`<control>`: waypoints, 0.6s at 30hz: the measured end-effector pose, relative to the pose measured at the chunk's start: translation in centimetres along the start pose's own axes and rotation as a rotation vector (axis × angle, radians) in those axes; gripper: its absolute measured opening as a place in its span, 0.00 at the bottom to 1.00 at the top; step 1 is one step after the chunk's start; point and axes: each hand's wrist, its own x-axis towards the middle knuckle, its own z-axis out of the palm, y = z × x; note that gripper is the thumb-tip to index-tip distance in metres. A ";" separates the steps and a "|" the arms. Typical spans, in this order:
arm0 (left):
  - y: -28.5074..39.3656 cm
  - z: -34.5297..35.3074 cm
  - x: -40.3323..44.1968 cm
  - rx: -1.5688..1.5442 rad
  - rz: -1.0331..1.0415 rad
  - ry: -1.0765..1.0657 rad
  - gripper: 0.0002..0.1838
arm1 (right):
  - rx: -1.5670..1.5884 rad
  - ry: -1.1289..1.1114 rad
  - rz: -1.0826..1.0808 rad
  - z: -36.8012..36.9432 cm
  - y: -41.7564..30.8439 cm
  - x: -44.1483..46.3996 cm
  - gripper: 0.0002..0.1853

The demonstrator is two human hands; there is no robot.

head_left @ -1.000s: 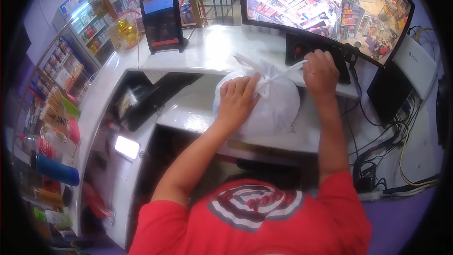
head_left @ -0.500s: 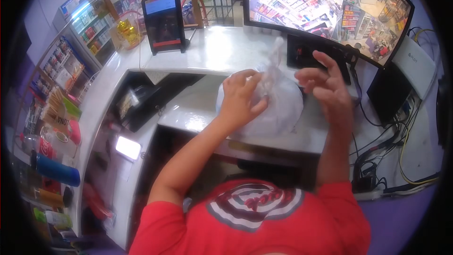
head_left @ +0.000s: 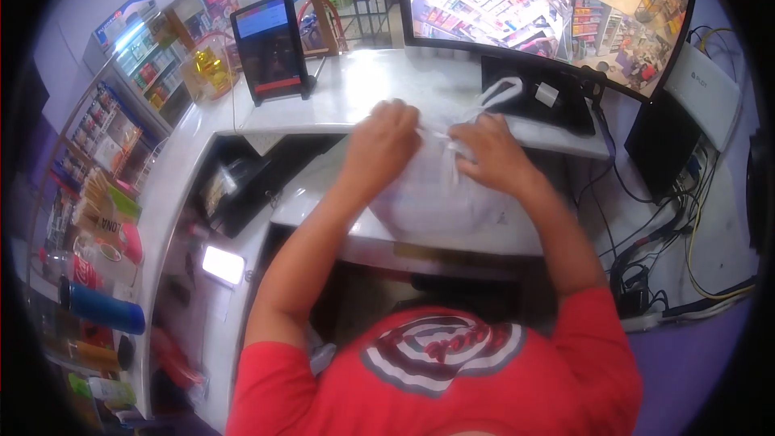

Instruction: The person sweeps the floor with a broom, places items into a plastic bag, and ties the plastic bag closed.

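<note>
I am holding a white plastic bag (head_left: pixel 436 208) upright on the lower level of the counter (head_left: pixel 323 203), directly in front of my torso. My left hand (head_left: pixel 384 149) is clamping the upper left of the bag, fingers curling inward. My right hand (head_left: pixel 496 153) is gripping the gathered top on the other side, and a white handle loop (head_left: pixel 504 90) is rising above its fingers. The hands are working near each other but are not touching. The bag's contents are not showing clearly.

On the raised level, a tablet (head_left: pixel 270 52) is standing to the left, its screen glowing. A curved monitor (head_left: pixel 557 20) is displaying several camera views to the right, and a small white box (head_left: pixel 546 94) is resting on its black base. A phone (head_left: pixel 223 266) with a bright screen is lying at left. Cables (head_left: pixel 642 274) are tangling at far right, and a blue bottle (head_left: pixel 105 308) is lying at far left.
</note>
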 end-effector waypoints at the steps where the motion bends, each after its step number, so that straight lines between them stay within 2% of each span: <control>1: -0.8 -0.3 -0.3 -0.001 0.007 0.000 0.11 | -0.003 0.005 0.004 -1.0 0.8 -0.1 0.19; 3: -3.0 -0.7 -1.5 0.055 -0.220 0.127 0.13 | 0.088 -0.041 0.143 -3.7 3.5 -1.5 0.15; 5: -6.3 -0.6 -3.2 -0.061 -0.402 0.192 0.15 | 0.193 0.102 0.259 -5.6 7.6 -4.3 0.11; 6: -7.3 -0.2 -3.8 -0.061 -0.401 0.194 0.15 | 0.186 0.144 0.283 -6.6 9.0 -5.3 0.10; 9: -8.8 1.2 -5.4 -0.556 -0.860 0.083 0.20 | 0.120 0.257 0.348 -7.3 8.8 -5.8 0.12; 10: -8.0 0.8 -5.4 -0.559 -0.861 0.078 0.20 | 0.061 0.334 0.385 -7.1 8.0 -5.7 0.13; 12: -4.6 -1.9 -4.8 -0.380 -0.619 0.321 0.23 | 0.003 0.409 0.428 -6.6 5.1 -5.4 0.15; 13: -3.1 -2.7 -5.0 -0.289 -0.495 0.439 0.25 | -0.029 0.584 0.365 -6.5 2.4 -4.9 0.19; 14: -1.8 -2.9 -6.2 -0.269 -0.216 0.442 0.27 | -0.060 0.757 0.298 -6.3 -0.3 -4.6 0.23; 15: -0.4 -3.2 -7.3 -0.248 0.065 0.440 0.29 | -0.042 0.615 0.120 -6.2 -3.2 -4.7 0.26; 16: 1.8 -4.8 -7.2 -0.205 0.250 0.179 0.31 | -0.025 0.476 -0.054 -5.8 -5.7 -4.8 0.30; 17: 3.6 -6.1 -6.7 -0.158 0.435 -0.086 0.34 | -0.051 0.321 -0.098 -5.1 -7.5 -4.5 0.34; 18: 3.8 -5.6 -6.5 -0.161 0.441 -0.094 0.34 | -0.073 0.165 -0.141 -4.7 -8.6 -4.4 0.39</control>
